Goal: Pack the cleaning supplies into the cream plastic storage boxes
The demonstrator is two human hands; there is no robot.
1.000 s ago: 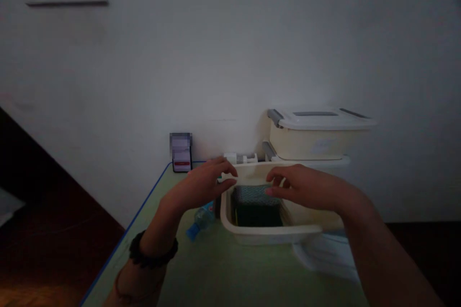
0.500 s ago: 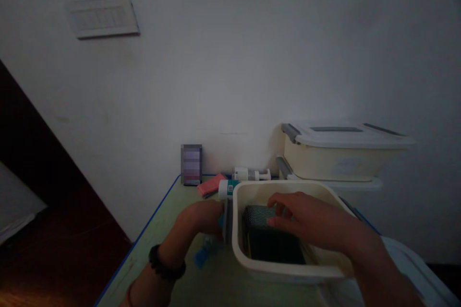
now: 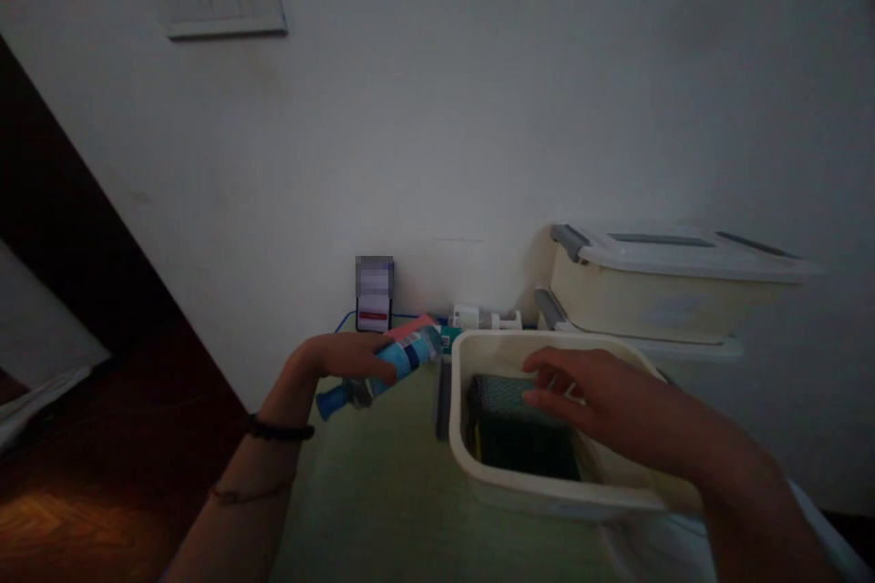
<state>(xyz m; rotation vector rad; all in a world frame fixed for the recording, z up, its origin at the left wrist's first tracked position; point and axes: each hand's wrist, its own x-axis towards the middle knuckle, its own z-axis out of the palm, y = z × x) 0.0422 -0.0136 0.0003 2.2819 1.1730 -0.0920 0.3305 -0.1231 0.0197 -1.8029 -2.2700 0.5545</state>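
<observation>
My left hand point(image 3: 345, 357) is closed round a small blue bottle point(image 3: 386, 366) with a blue cap, held on its side above the green table point(image 3: 369, 492), just left of the cream bin. My right hand point(image 3: 602, 401) reaches into the open cream plastic bin point(image 3: 519, 496). Its fingers rest, loosely spread, on a teal patterned pad point(image 3: 502, 392) that lies on top of dark things inside the bin.
Two lidded cream boxes point(image 3: 670, 287) are stacked against the wall at the right. A small card stand point(image 3: 375, 296), a pink flat thing point(image 3: 410, 328) and a white item point(image 3: 485, 319) stand at the table's far edge. A white lid point(image 3: 649, 547) lies under the bin's right side. Dark floor lies to the left.
My left hand went down beside the bin, took hold of the blue bottle and lifted it off the table. My right hand stayed in the bin on the teal pad.
</observation>
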